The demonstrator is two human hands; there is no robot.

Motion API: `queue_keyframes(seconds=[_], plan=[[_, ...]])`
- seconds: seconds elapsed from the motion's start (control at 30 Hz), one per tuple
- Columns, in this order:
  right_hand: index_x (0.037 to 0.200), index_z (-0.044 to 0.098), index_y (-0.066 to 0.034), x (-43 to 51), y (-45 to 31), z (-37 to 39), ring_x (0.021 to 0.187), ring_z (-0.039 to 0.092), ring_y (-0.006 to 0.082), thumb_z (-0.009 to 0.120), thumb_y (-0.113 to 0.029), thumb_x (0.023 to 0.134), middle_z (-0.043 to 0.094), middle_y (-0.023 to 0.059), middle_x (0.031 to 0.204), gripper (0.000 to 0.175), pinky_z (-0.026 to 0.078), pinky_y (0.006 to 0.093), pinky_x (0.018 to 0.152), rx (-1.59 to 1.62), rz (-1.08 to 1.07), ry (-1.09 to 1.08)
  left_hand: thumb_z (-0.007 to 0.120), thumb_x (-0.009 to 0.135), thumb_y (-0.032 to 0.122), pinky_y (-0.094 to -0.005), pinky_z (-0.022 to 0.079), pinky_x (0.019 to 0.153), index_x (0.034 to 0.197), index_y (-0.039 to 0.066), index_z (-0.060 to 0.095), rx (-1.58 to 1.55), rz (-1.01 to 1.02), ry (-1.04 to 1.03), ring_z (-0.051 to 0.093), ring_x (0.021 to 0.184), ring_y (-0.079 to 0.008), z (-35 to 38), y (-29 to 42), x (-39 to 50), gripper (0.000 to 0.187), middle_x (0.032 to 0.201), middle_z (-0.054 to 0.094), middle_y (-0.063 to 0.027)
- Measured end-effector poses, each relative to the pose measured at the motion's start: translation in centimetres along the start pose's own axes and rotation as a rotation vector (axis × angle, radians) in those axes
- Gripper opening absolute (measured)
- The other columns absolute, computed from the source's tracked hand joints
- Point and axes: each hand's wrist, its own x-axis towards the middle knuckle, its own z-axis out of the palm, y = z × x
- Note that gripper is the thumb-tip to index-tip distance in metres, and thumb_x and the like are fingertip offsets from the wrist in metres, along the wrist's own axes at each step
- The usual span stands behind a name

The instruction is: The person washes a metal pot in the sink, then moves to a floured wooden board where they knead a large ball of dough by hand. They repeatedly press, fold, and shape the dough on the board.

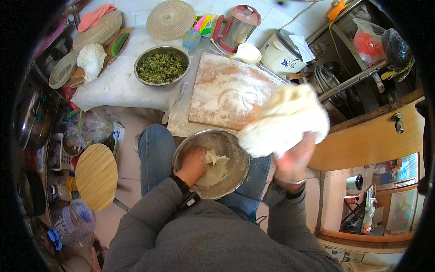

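Observation:
A steel mixing bowl (236,180) rests on my lap with pale dough (217,171) inside. My left hand (193,166) is down in this bowl, touching the dough at its left side; its fingertips are partly hidden. My right hand (295,158), blurred, holds up a large floppy white mass (289,119), dough or a floury cloth, I cannot tell which. The mass hangs beside the right corner of a floured wooden board (207,98) and over the bowl's right rim. A second steel bowl (137,73) of chopped green vegetables (160,68) stands left of the board.
Behind the board are a red-handled jug (238,27), a white scoop (248,53) and a lidded white crock (280,56). A cabbage (91,61) and a cucumber (119,44) lie at the table's left. A round wooden stool (97,176) stands left; a wooden door (367,142) is at right.

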Motion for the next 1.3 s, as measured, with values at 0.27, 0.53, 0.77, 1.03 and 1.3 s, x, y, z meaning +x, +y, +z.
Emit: queue_keyframes(seconds=[0.27,0.53,0.77,1.03,1.3], plan=[[0.114,0.057,-0.0007,14.4,2.9,-8.8,0.098,0.059,0.0305,0.057,-0.014,0.087,0.061,0.0174,0.112,0.031,0.047,0.0379,0.087,-1.660,-0.713,-0.044,0.081,0.066,0.033,-0.0426,0.048,0.083,0.111,0.001,0.059,0.063,0.065,-0.280,0.059,0.099,-0.0378,-6.7,5.7,-0.2,0.060,0.110,0.061,-0.0210],[0.128,0.047,0.0013,17.4,4.4,-14.0,0.109,0.058,0.0252,0.053,0.002,0.089,0.056,0.0131,0.123,0.040,0.048,0.0326,0.093,-0.511,-0.005,0.226,0.074,0.074,0.013,-0.0387,0.050,0.070,0.100,0.001,0.064,-0.014,0.379,0.155,0.060,0.085,-0.0338,-11.5,8.6,1.0,0.030,0.094,0.062,-0.0166],[0.090,0.070,-0.0013,6.5,1.6,-12.0,0.065,0.064,0.0207,0.073,-0.023,0.076,0.069,0.0109,0.075,0.026,0.050,0.0311,0.062,-1.546,0.502,-0.205,0.075,0.069,0.016,-0.0412,0.046,0.077,0.087,0.002,0.063,0.275,0.169,0.214,0.054,0.089,-0.0337,-10.8,8.2,2.6,0.026,0.094,0.058,-0.0158],[0.087,0.067,-0.0020,0.8,5.3,-11.2,0.079,0.060,0.0378,0.069,-0.036,0.075,0.063,0.0205,0.081,0.036,0.046,0.0464,0.070,-2.123,0.391,-0.503,0.068,0.079,0.035,-0.0467,0.047,0.063,0.078,0.000,0.063,0.505,0.095,-0.099,0.058,0.073,-0.0381,-9.4,3.1,6.3,0.036,0.074,0.059,-0.0200],[0.104,0.066,-0.0027,6.9,0.8,-1.2,0.076,0.059,0.0167,0.068,-0.019,0.082,0.064,0.0090,0.082,0.028,0.048,0.0302,0.071,-1.526,-0.022,-0.451,0.062,0.082,0.046,-0.0399,0.051,0.064,0.088,0.007,0.068,0.238,-0.081,0.173,0.063,0.071,-0.0352,-21.7,6.1,3.8,0.040,0.080,0.065,-0.0190]])
